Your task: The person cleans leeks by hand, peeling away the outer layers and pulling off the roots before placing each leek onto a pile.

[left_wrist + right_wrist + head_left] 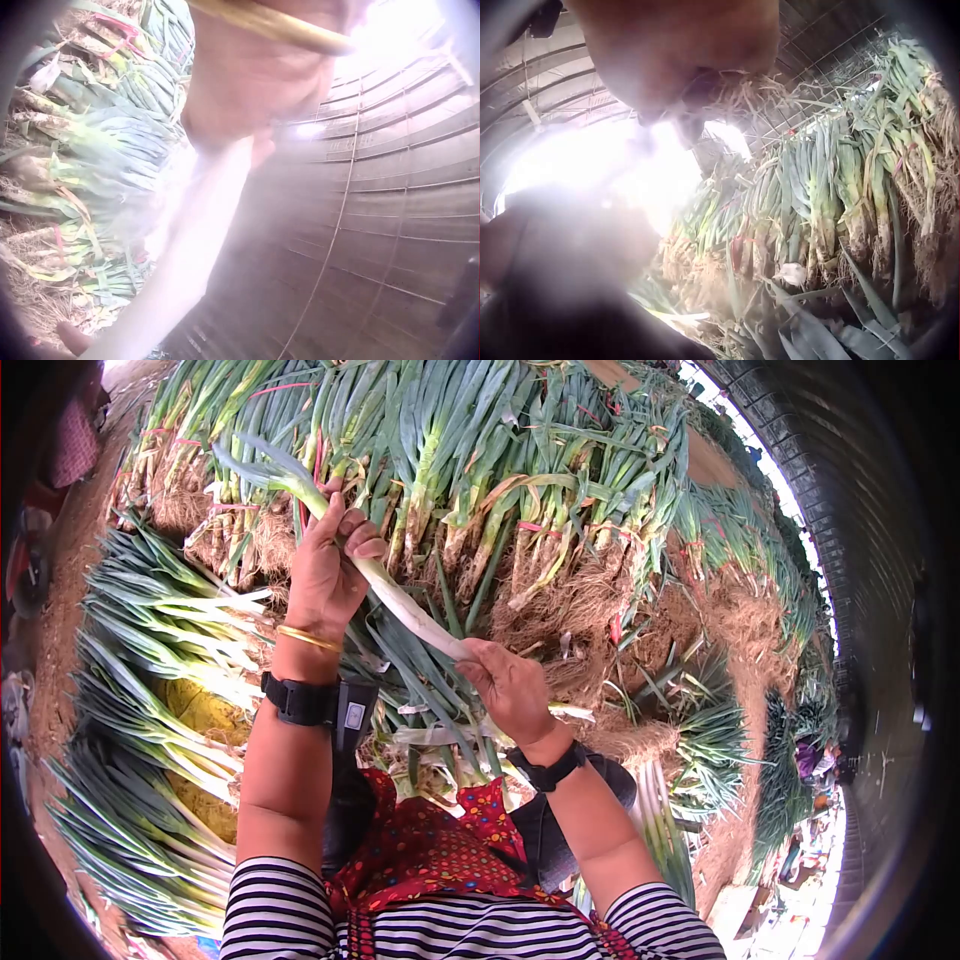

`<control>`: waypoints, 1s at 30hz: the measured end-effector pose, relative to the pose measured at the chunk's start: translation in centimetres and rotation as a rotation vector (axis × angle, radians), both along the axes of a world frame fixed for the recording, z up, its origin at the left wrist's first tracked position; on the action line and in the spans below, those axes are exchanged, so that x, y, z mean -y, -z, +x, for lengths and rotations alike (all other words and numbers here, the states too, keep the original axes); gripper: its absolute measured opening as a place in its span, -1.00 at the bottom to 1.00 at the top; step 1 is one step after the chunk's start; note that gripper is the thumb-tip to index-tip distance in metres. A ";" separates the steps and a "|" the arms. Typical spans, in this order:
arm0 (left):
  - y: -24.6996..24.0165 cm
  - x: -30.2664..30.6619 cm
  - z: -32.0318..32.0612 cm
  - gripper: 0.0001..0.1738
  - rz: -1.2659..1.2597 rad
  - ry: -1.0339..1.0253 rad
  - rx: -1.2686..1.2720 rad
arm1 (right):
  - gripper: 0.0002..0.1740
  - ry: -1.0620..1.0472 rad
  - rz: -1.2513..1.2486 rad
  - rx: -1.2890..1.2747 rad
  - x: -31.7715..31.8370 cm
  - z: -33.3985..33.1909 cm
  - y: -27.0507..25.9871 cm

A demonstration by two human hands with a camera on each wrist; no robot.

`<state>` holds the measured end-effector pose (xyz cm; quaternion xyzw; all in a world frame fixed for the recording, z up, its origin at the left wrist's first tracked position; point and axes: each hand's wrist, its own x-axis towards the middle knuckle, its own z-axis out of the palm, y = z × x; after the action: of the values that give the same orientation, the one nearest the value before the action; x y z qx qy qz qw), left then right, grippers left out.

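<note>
A long green onion (413, 616) slants across the middle of the head view, its pale stalk running down to the right and its green leaves up at the left. My left hand (328, 572) grips it near the leaf end, fingers curled round the stalk. At the root end my right hand (516, 692) pinches the white base between thumb and fingers. Stringy roots (754, 94) stick out by the right hand in the right wrist view. In the left wrist view the white stalk (184, 251) is blurred by glare, below the left hand (259, 82).
Tied bundles of green onions (440, 460) stand in a row at the back, roots toward me. Cleaned onions (150, 740) lie in piles at the left on yellow material (200, 710). Loose leaves (420, 670) lie in front of my knees, with more onions (710, 740) at the right.
</note>
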<state>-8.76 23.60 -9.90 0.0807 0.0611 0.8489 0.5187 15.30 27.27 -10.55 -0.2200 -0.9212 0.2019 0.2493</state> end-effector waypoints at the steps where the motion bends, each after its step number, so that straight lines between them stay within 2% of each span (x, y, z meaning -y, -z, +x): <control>1: 0.0 0.1 -0.2 -0.83 0.031 0.024 0.021 | -0.79 -0.029 -0.037 -0.048 0.1 -0.1 0.0; 6: 0.1 0.3 -0.4 -0.84 0.055 0.066 0.077 | -0.83 -0.093 -0.231 -0.130 -0.1 -0.1 0.2; 9: 0.2 0.0 -0.3 -0.86 0.077 0.014 0.049 | -0.81 -0.043 -0.275 -0.003 0.0 -0.3 -0.6; 11: 0.3 -0.1 -0.2 -0.87 0.055 -0.030 0.042 | -0.77 0.035 -0.018 -0.002 0.5 -1.1 -1.2; 14: 0.4 -0.3 -0.2 -0.87 0.026 -0.094 0.033 | -0.73 0.027 0.125 0.003 0.3 -1.4 -0.7; 16: 0.4 -0.2 -0.3 -0.87 0.020 -0.116 0.031 | -0.74 0.018 0.120 -0.031 0.4 -1.6 -0.5; 18: -0.1 0.1 -0.1 -0.81 0.058 -0.052 0.111 | -0.75 0.006 0.114 -0.062 0.4 -1.7 -0.2; 21: -1.3 0.4 0.8 -0.75 -0.037 -0.111 -0.022 | -0.78 0.009 -0.019 -0.212 0.3 -1.4 1.0; 22: 0.7 0.2 -0.3 -0.72 0.206 0.013 -0.138 | -0.80 0.041 -0.165 -0.239 0.2 -1.0 1.6; 23: 0.2 0.3 -0.1 -0.72 0.207 0.013 -0.138 | -0.82 0.073 -0.310 -0.267 0.1 -0.8 2.0; 24: -0.4 0.4 0.3 -0.72 0.103 -0.008 -0.147 | -0.82 0.074 -0.309 -0.267 -0.2 -0.5 2.2; 25: -0.8 0.4 0.6 -0.71 0.000 -0.027 -0.156 | -0.79 0.076 -0.473 -0.257 -0.5 -0.2 2.4; 26: -0.2 0.2 0.4 -0.70 0.020 -0.028 -0.213 | -0.77 0.077 -0.637 -0.245 -0.6 -0.1 2.4; 27: -0.3 0.1 0.6 -0.70 0.023 -0.027 -0.213 | -0.77 0.077 -0.634 -0.246 -0.4 -0.4 1.2; 29: -0.5 -0.1 1.6 -0.64 -0.062 -0.109 -0.262 | -0.73 0.183 -0.250 -0.114 0.1 -1.2 -1.4; 30: -0.6 -0.2 2.1 -0.64 -0.061 -0.105 -0.262 | -0.69 0.196 -0.123 -0.159 0.2 -1.8 -1.7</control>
<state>-6.70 23.80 -9.33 0.1716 0.1583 0.8548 0.4635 13.51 27.07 -8.87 -0.3073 -0.8586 0.2492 0.3260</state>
